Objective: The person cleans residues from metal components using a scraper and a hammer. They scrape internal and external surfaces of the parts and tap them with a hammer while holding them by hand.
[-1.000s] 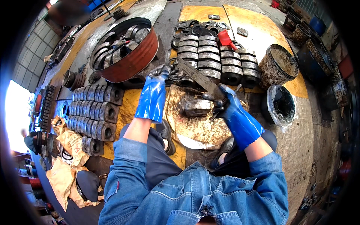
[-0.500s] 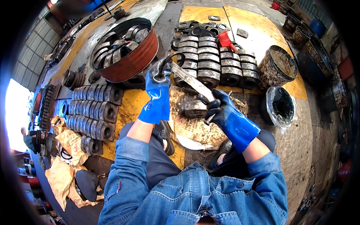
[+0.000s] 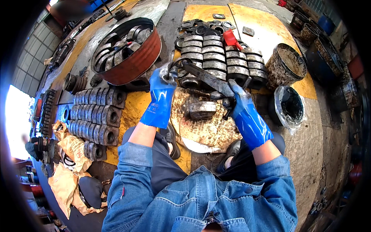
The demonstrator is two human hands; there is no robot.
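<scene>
Forearms [image 3: 142, 134] stretched forward; left hand [image 3: 162, 83] grasping dark ring [image 3: 180, 60], right hand [image 3: 239, 92] clenched around flat bar [image 3: 208, 79].

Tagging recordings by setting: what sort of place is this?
Probably a mechanical workshop or parts factory: rows of metal parts line the floor, a red round tub holds more, and a grimy bucket stands to the right.

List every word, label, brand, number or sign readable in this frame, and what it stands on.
Left hand, blue glove cuff: small pale printing; not copied here.
Crumpled brown paper at left: reddish lettering, partly lost in creases; not copied here.
Stained sheet under the metal part: what look like printed marks, too soiled to read.
I can make out no other text.
</scene>
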